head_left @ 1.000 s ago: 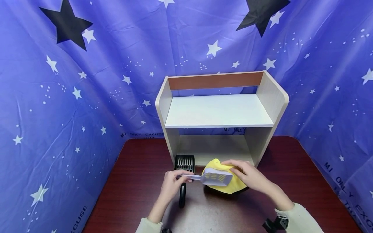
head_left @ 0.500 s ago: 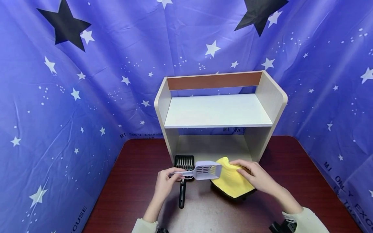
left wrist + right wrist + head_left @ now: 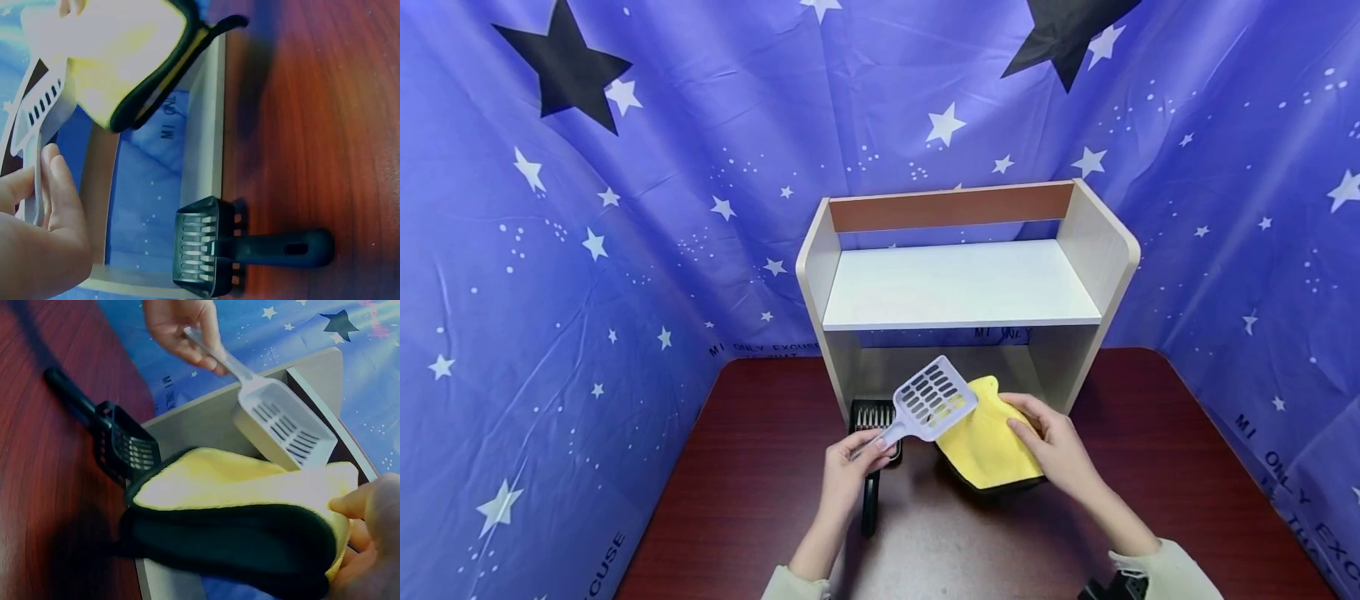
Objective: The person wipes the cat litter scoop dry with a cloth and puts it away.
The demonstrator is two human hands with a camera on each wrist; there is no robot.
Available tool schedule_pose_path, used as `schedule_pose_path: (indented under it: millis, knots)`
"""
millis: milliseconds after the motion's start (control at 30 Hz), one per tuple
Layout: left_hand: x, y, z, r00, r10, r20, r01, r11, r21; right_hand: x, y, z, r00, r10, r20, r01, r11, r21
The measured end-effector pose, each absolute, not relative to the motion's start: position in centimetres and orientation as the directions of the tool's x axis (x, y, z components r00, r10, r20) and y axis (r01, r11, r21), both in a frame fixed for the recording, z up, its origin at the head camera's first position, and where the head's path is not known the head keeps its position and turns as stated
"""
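Observation:
My left hand pinches the handle of a pale grey litter scoop, its slotted head tilted up and to the right. A yellow cloth with a dark underside and border hangs from my right hand, gripped between thumb and fingers. In the head view the scoop's head overlaps the cloth's upper left edge. The right wrist view shows the cloth folded over, with its dark side facing the camera. On the table a black litter scoop lies near my left hand, partly hidden behind it in the head view.
Behind the hands stands a two-level shelf unit with pale side panels. The black scoop's head lies by its front left corner. A dark red wooden table bears everything, and blue star-patterned curtains surround it.
The pale scoop first drew left off the cloth, then rose and turned its slotted face toward the head camera. My right hand shifted right with the cloth, then slightly upward.

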State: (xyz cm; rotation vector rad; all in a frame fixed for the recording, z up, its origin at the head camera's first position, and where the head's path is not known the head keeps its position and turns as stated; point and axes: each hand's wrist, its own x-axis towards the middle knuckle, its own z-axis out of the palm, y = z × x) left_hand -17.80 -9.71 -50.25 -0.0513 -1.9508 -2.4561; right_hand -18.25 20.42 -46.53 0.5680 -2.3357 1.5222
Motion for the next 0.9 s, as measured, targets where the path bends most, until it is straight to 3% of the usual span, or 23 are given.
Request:
schedule_pose_path:
  millis: [300,533,733,900]
  knots:
    - [-16.7,-7.4,-50.2,-0.979,0.181,0.094,0.093,-0.012,0.996,-19.1,19.6,-46.5,-0.884,-0.094,0.457,-0.467,0.193,-0.863]
    - [-16.4,-5.8,-49.5,-0.981,0.166,0.1,0.116,0.089,0.989,-18.7,18.7,-46.7,-0.907,-0.086,0.413,-0.421,0.096,-0.902]
    - [-16.5,-4.6,-49.2,-0.988,0.111,0.11,0.119,0.083,0.989,-18.0,17.9,-47.2,-0.913,-0.071,0.401,-0.407,0.156,-0.9]
    - [-16.0,-3.8,-49.4,-0.994,0.061,0.092,0.098,0.104,0.99,-17.1,16.9,-48.4,-0.873,-0.023,0.487,-0.476,0.253,-0.842]
